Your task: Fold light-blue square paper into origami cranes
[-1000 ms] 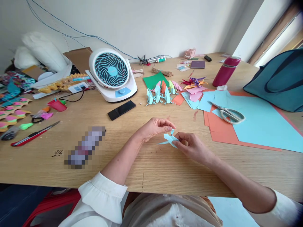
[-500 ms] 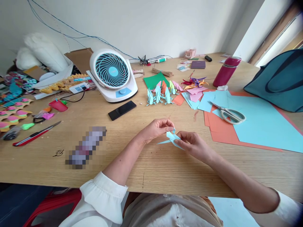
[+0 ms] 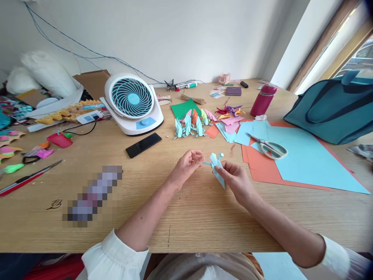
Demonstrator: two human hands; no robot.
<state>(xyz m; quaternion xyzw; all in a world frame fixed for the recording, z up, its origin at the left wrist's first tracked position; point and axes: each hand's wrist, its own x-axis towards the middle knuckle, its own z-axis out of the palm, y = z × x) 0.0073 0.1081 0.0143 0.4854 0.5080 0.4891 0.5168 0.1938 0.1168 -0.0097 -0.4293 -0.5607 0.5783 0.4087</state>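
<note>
A light blue folded paper figure (image 3: pixel 218 171) is pinched between the thumb and fingers of my right hand (image 3: pixel 237 181), above the wooden table. It has a curled tip at the top and a thin strip pointing left. My left hand (image 3: pixel 189 165) is just left of it, fingers curled and close to the strip's end; whether the fingertips touch the strip I cannot tell. Beyond my hands stands a group of folded paper figures (image 3: pixel 188 125) in light blue, pink, orange and green.
A fan (image 3: pixel 132 99) and a black phone (image 3: pixel 143 145) are at the left. Scissors (image 3: pixel 272 149) lie on light blue sheets (image 3: pixel 303 155) at the right, near a magenta bottle (image 3: pixel 264 100) and teal bag (image 3: pixel 332 109). A knife (image 3: pixel 30 177) lies far left.
My left hand has let go of the curled tip and moved left. The paper figure has turned in my right hand, its curled end now upward. The camera view has shifted.
</note>
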